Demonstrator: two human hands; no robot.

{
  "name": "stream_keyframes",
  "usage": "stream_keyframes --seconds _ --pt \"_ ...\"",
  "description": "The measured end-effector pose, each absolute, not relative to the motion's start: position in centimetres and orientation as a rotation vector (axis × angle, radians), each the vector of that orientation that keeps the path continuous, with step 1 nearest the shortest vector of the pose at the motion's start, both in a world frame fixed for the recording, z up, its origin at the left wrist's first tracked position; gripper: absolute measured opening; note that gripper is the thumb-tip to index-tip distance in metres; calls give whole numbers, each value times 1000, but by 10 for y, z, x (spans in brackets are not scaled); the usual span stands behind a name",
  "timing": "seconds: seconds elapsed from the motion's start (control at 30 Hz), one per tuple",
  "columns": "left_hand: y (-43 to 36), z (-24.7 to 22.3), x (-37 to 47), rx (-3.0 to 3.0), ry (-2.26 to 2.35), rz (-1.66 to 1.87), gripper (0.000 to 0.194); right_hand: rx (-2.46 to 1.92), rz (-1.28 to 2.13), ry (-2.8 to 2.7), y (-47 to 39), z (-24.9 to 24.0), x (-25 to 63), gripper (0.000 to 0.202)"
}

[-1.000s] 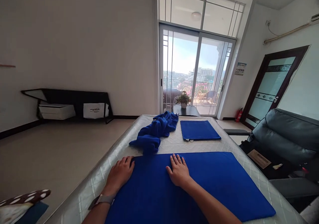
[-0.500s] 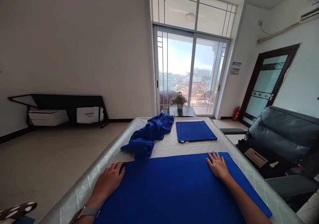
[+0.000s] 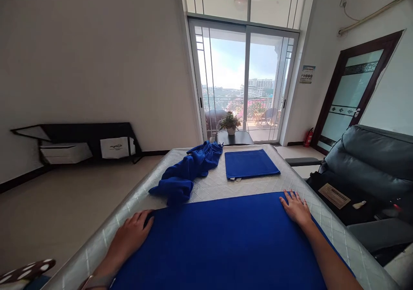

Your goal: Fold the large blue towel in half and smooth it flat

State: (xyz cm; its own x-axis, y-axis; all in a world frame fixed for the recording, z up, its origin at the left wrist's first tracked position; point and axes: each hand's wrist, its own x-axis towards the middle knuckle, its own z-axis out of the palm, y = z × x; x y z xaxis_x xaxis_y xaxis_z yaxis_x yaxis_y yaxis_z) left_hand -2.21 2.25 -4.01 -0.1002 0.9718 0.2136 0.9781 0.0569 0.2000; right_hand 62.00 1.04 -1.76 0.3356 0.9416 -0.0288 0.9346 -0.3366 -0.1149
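A large blue cloth point(image 3: 219, 238) lies spread flat on the pale quilted mattress point(image 3: 206, 189). My left hand point(image 3: 134, 229) rests on its far left corner, fingers laid out with the thumb over the cloth. Near the far right corner, my right hand point(image 3: 296, 207) lies flat with its fingers spread. Beyond the spread cloth, a folded blue cloth point(image 3: 251, 164) lies as a neat rectangle with small white tags at its near edge. To the left of that one, a crumpled blue cloth point(image 3: 193, 169) sits in a loose heap.
A black leather armchair point(image 3: 377, 165) stands right of the mattress, with a brown card point(image 3: 334, 195) on its seat. Past the far end is a dark chair point(image 3: 235, 138) bearing a potted plant point(image 3: 230, 123). A black frame point(image 3: 87, 131) with white boxes stands along the left wall.
My right hand has slid right across the cloth to its far right corner. My left hand stays at the left corner. The whole view has shifted slightly.
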Motion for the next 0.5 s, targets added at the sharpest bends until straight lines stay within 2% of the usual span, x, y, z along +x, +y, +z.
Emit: stream_keyframes --seconds 0.3,0.5 --pt "18 -31 -13 -2080 -2236 -453 61 -2490 97 -1776 10 -23 622 69" --pt "14 -26 -9 -2088 -2249 -445 61 -2491 58 -1750 12 -27 623 68"
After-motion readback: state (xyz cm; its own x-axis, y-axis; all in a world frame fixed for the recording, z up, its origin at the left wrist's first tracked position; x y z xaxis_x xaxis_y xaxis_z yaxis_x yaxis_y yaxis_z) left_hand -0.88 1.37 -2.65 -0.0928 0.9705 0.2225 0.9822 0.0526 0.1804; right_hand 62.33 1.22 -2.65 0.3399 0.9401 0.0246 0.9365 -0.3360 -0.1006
